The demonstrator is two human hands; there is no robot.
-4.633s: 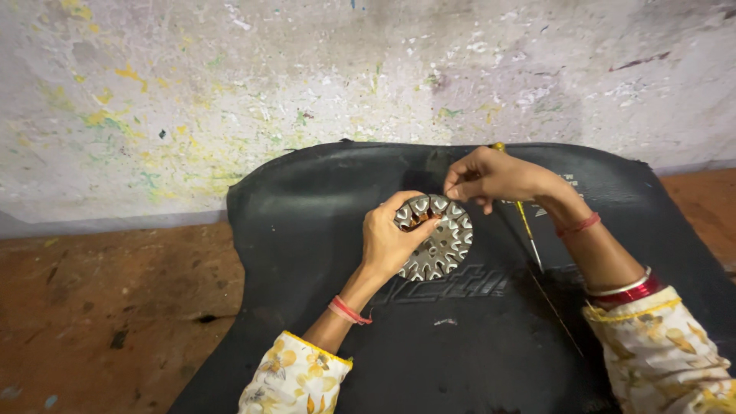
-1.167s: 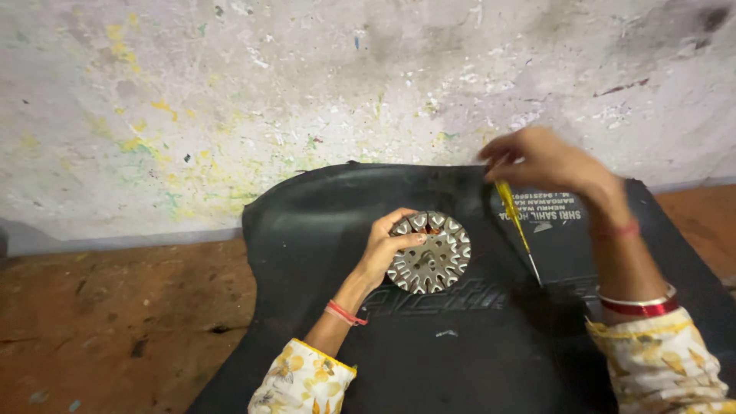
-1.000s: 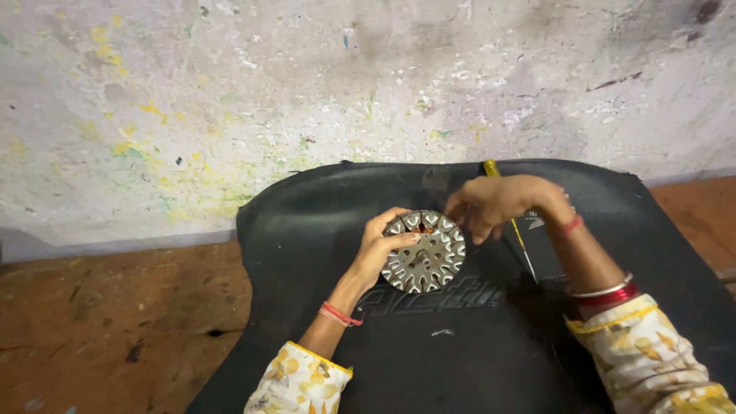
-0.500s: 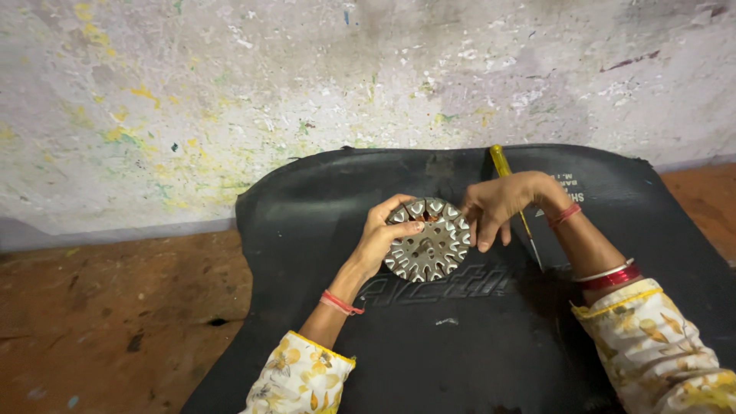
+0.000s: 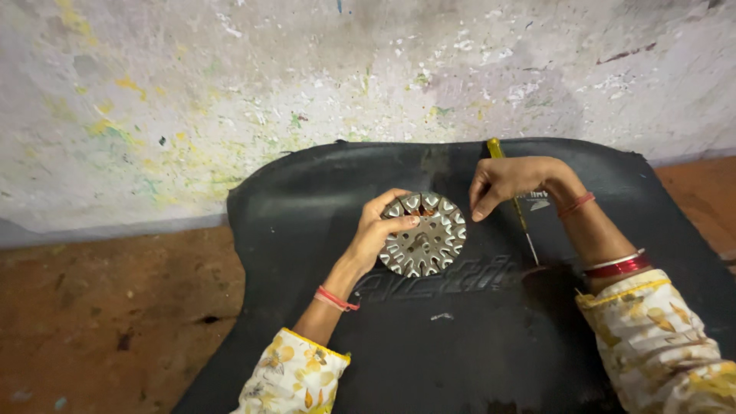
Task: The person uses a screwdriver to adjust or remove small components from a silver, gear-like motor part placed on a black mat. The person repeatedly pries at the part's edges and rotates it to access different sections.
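Note:
My left hand (image 5: pixel 381 230) grips the left rim of a round metal disc (image 5: pixel 429 239) with many teeth around its edge, held tilted just above a black rubber mat (image 5: pixel 460 345). A bit of copper colour shows near the disc's middle. My right hand (image 5: pixel 510 182) hovers just right of the disc, fingers curled together, index tip pointing down, not touching the disc. Nothing visible sits between those fingers. A screwdriver lies on the mat under that hand, with its yellow handle (image 5: pixel 495 147) poking out above and its thin shaft (image 5: pixel 526 239) below.
The mat leans against a paint-splattered whitish wall (image 5: pixel 230 100). Reddish-brown dirt floor (image 5: pixel 115 307) lies to the left and at the far right. A small pale scrap (image 5: pixel 441 316) rests on the mat in front of the disc.
My right hand was raised up and to the right a second ago; it has come down close beside the disc. The left hand has kept hold of the disc.

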